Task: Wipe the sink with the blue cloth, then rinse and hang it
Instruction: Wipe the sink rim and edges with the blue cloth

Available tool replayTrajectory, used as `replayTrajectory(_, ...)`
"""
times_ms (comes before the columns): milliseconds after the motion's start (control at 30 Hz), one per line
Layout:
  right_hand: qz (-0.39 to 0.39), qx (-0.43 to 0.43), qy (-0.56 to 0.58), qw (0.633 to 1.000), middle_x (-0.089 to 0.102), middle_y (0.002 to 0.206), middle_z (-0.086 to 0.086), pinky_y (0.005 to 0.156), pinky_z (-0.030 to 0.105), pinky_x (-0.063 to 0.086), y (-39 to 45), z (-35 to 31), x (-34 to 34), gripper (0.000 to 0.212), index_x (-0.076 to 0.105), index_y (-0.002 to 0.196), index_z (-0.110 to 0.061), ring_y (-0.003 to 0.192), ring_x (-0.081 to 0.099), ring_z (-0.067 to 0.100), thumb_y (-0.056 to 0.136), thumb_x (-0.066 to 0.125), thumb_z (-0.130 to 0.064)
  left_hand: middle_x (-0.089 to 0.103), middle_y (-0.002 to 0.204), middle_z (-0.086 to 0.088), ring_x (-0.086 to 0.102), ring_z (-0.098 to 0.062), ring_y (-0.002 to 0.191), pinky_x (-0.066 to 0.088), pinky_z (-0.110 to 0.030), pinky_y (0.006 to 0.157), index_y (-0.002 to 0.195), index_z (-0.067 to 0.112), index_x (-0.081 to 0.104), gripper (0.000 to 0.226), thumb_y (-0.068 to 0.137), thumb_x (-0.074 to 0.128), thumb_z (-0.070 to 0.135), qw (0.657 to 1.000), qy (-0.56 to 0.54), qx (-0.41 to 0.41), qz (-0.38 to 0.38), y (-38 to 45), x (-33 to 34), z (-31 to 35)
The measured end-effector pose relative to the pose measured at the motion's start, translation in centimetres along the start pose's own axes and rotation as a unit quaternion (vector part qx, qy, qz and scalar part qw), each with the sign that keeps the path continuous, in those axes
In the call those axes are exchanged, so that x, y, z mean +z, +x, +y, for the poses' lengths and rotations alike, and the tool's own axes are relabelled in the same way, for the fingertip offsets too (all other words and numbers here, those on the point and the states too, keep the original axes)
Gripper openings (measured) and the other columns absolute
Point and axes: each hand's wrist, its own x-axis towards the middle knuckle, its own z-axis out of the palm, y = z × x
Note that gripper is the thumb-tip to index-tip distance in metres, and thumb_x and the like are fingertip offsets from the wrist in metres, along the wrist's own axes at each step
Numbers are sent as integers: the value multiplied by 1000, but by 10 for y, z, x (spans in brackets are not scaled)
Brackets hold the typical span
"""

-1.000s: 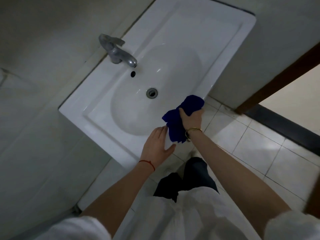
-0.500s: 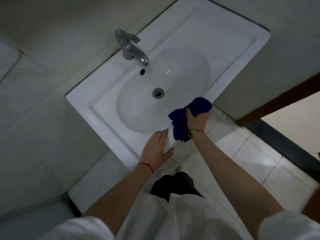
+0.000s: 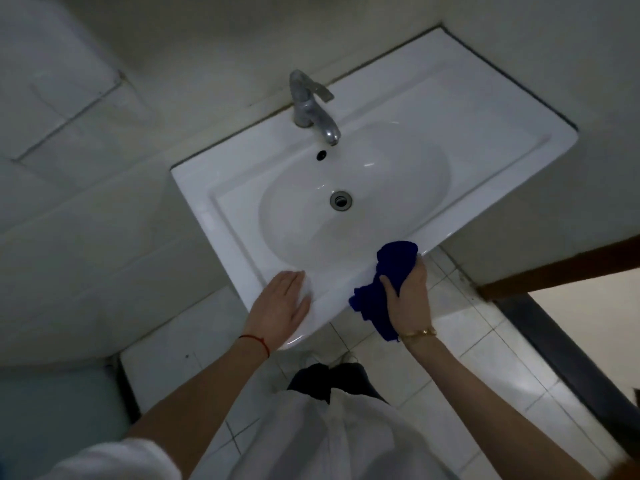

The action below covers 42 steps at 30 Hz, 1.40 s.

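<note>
You face a glossy white ceramic sink [image 3: 450, 109], its dull grey metal tap [image 3: 309, 105], a soft matt deep-blue cloth [image 3: 388, 282], and smooth pale floor tiles [image 3: 485, 341].

No text, label, brand or number can be read anywhere in view.

- Palm and fingertips of right hand [image 3: 410, 299] buried behind blue cloth [image 3: 388, 282]; grip pressure unreadable.
- Sink [image 3: 221, 188] front rim partly covered by left hand [image 3: 282, 306] and cloth.
- Both sleeves cut off at bottom edge.
- Feet below sink blurred, mostly hidden by clothing.
</note>
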Motion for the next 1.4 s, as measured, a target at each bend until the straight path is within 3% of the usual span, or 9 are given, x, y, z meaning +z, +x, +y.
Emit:
replayTrajectory(200,-270,-172,-119,940,23,156,4,115,31,25,-10,-26,18,86,6,153,-17,139,29,16,90,64,-26,49,145,-18,45,-32,135,27,-39,119,143,-2,45,58,101,30,36,994,14,-99,40,-22,-15,-30)
replayTrajectory(367,-348,-237,-193,886,24,157,4,114,20,15,-1,-55,84,79,16,152,-9,143,25,17,92,60,-37,32,156,-17,26,-29,146,23,-40,121,150,-2,30,57,104,37,30,980,5,-189,68,-23,-21,-35)
replayTrajectory(567,-299,-259,-253,883,30,153,3,114,29,26,19,-64,116,64,35,146,-15,136,35,21,94,50,-49,29,158,-17,26,-29,147,26,-43,120,151,-1,26,63,101,21,37,974,-17,-217,67,-20,-21,-41)
replayTrajectory(767,-288,-352,-375,808,25,158,0,117,49,22,0,-25,94,68,28,151,-23,143,27,30,92,24,-57,27,158,-17,25,-29,148,25,-44,120,151,-1,24,66,100,16,39,972,-14,-223,67,-12,-21,-45)
replayTrajectory(933,-367,-370,-336,784,-1,161,-3,121,42,9,38,-43,137,59,9,154,-22,148,4,28,102,36,-29,17,162,-13,12,-24,151,18,-40,123,155,2,17,66,101,13,41,961,-20,-264,79,3,-19,-54)
replayTrajectory(1033,-385,-370,-303,789,-11,159,-4,122,38,3,69,-58,165,56,1,153,-21,149,-5,25,103,25,-27,12,164,-11,8,-23,152,16,-37,124,155,3,13,65,102,13,40,949,-27,-300,89,20,-22,-61)
replayTrajectory(1200,-396,-343,-205,827,-13,157,-4,118,29,-8,76,-76,178,59,0,151,-20,146,-13,19,104,34,-14,14,163,-13,9,-23,151,11,-34,124,155,2,16,55,106,30,23,931,-29,-338,131,57,-26,-72)
replayTrajectory(1300,-392,-390,-216,805,-16,153,-3,115,28,-12,78,-69,178,60,-7,146,-13,144,-17,18,103,36,-11,16,163,-13,10,-24,151,14,-37,124,154,1,18,54,106,32,22,918,-32,-360,163,80,-33,-81)
replayTrajectory(1400,-398,-430,-215,781,-6,158,1,119,33,-5,104,-74,193,59,5,151,-9,147,-12,21,102,39,-10,19,162,-15,12,-26,151,17,-40,123,153,0,21,54,105,32,21,908,-31,-375,185,100,-37,-98)
